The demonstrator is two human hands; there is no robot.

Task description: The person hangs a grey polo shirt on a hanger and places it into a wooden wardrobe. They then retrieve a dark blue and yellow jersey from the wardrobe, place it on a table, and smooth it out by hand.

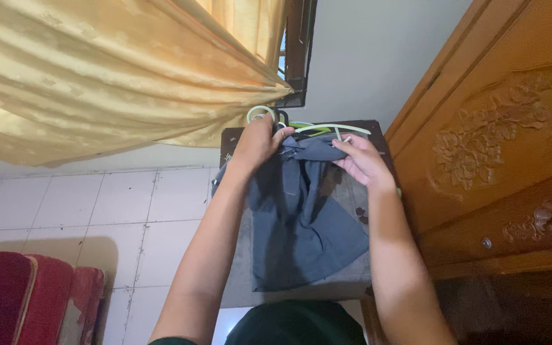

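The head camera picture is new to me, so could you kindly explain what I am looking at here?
The one picture comes from a camera worn on a person's head, looking down at their own bare arms. There is no machine. The left hand and the right hand both grip the top of a dark grey garment, which lies on a small dark table. Pale green hangers lie at the table's far end, by the left hand. A carved wooden wardrobe stands on the right, and a yellow curtain hangs on the left.

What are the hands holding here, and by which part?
Both the left hand and right hand grip the dark grey garment at its top edge.
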